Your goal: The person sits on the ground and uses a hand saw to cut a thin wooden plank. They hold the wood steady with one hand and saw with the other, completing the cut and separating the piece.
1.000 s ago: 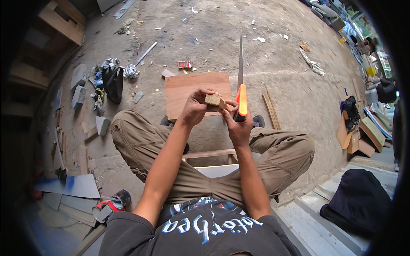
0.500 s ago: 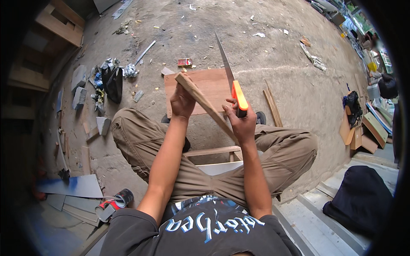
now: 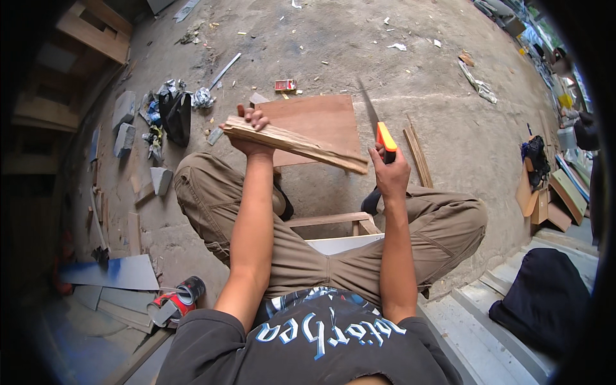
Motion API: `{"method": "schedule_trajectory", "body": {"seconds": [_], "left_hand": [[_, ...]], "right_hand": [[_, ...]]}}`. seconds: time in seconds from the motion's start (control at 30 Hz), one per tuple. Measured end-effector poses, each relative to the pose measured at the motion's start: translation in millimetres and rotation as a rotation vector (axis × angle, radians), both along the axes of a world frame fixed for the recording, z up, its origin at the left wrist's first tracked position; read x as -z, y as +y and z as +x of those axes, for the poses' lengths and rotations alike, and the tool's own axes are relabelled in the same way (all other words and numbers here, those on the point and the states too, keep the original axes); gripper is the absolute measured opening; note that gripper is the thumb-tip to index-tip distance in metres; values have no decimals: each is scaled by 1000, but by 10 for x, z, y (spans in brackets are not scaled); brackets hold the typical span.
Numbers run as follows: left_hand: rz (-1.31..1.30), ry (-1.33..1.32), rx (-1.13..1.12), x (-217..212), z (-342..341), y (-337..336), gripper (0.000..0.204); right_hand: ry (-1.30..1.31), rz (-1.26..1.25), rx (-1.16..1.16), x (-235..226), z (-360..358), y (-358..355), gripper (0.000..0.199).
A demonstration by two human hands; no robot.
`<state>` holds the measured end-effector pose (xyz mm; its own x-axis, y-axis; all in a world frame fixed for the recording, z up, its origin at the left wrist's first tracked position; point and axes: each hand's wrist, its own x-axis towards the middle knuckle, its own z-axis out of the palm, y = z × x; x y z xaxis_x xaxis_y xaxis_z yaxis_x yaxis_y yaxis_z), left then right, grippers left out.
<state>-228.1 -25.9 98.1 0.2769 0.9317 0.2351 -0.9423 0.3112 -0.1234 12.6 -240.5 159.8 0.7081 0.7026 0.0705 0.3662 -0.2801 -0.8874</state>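
My left hand (image 3: pixel 251 131) is wrapped round one end of a rough wooden strip (image 3: pixel 301 147), which slants down to the right in front of me. Its free end comes close to my right hand (image 3: pixel 390 170) without visibly touching it. That right hand grips a hand saw (image 3: pixel 386 138) by its orange and black handle, the narrow blade pointing up and away. Below the strip lies a flat reddish-brown board (image 3: pixel 321 122), partly covered by the strip and my left hand. Between my legs is a small wooden frame (image 3: pixel 333 219) with a white panel (image 3: pixel 346 244).
Thin wood strips (image 3: pixel 418 156) lie right of the board. A small red box (image 3: pixel 285 85) sits beyond it. Concrete blocks (image 3: pixel 124 140) and a black bag (image 3: pixel 175 119) are at left, near an open can (image 3: pixel 190 290). A dark cloth bundle (image 3: pixel 542 298) rests at lower right.
The wooden strip has swung from steep to flatter, showing its rough side. My right hand has moved right and slightly back with the saw, away from the strip.
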Motion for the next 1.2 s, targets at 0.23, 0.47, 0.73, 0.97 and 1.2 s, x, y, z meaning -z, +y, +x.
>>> {"method": "schedule_trajectory", "body": {"seconds": [0.23, 0.47, 0.73, 0.97, 1.2], "left_hand": [[-168, -36, -55, -11, 183, -122, 55], [-129, 572, 162, 17, -25, -271, 51], [394, 1701, 778, 461, 160, -575, 35], [-7, 1591, 637, 829, 470, -1146, 38], [-67, 1710, 785, 913, 671, -1379, 48]], "right_hand": [[385, 248, 244, 401, -37, 28, 28], [295, 456, 289, 308, 481, 78, 19], [204, 592, 431, 406, 834, 217, 21], [123, 307, 555, 767, 808, 9, 21], [27, 241, 411, 842, 492, -80, 20]]}}
